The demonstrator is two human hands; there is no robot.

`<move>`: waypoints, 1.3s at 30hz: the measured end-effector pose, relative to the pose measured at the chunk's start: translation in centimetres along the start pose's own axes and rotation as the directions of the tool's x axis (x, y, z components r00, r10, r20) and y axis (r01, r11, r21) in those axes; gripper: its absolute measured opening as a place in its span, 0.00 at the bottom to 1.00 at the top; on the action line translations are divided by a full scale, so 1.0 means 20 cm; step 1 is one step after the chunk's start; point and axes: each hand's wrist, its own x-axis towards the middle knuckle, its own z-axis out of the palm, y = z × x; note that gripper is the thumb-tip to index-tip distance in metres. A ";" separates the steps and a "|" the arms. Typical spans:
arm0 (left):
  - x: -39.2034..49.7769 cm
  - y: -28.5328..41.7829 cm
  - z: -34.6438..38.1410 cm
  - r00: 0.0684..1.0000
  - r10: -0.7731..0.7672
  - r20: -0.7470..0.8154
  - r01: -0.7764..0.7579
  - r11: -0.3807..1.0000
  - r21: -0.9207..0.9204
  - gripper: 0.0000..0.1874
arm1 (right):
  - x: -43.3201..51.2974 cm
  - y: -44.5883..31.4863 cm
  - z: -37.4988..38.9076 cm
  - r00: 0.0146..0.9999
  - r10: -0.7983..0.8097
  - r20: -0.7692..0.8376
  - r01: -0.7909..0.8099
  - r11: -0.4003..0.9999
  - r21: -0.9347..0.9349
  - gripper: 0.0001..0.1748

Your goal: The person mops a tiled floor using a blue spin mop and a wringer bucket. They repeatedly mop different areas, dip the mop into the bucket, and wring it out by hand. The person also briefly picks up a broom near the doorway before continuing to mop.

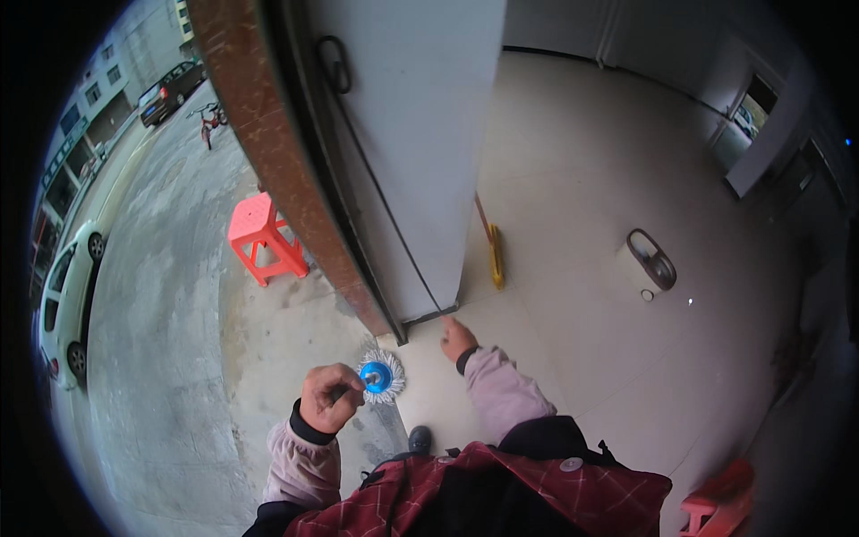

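Observation:
My left hand [332,397] is curled in front of me, with its fingers closed around the handle of a spin mop. The blue disc [380,377] and white string fringe [397,391] of the mop head show just beyond the fingers, at floor level. My right hand [458,339] reaches forward with the fingers partly bent. In the picture its fingertips meet the lower end of a thin black metal rod [386,201], which has a looped hook at the top and leans along the white wall [416,101]. Whether the fingers touch the rod, I cannot tell.
A pink plastic stool [258,231] stands outside on concrete, beside the brown stone door edge [268,134]. Indoors, a yellow broom [496,258] leans behind the wall end. An oval bin [649,263] with a brown rim stands on the tiles [557,194]. Red plastic furniture [719,500] is lower right.

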 end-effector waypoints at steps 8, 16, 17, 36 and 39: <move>0.01 -0.03 -0.25 0.976 -0.087 -0.201 0.088 0.996 -0.001 0.03 | 0.77 -0.56 -0.20 0.965 -0.180 -0.189 0.134 0.964 -0.230 0.30; 0.12 -0.05 -0.17 0.885 -0.087 -0.458 0.078 0.996 -0.040 0.04 | 1.03 -0.53 -0.22 0.930 -0.193 0.311 0.295 0.898 -0.325 0.18; 0.15 -0.05 -0.15 0.883 -0.058 -0.465 0.051 0.998 -0.029 0.04 | 1.06 -0.54 -0.23 0.913 -0.220 0.344 0.337 0.882 -0.328 0.17; 0.31 -0.07 0.10 0.826 -0.123 -0.551 0.167 0.985 0.031 0.06 | 1.37 -0.83 0.05 0.869 -0.301 0.393 0.432 0.848 -0.307 0.15; 0.29 -0.07 0.12 0.814 -0.109 -0.570 0.161 0.986 0.041 0.06 | 1.40 -0.82 0.04 0.889 -0.281 0.362 0.392 0.875 -0.283 0.16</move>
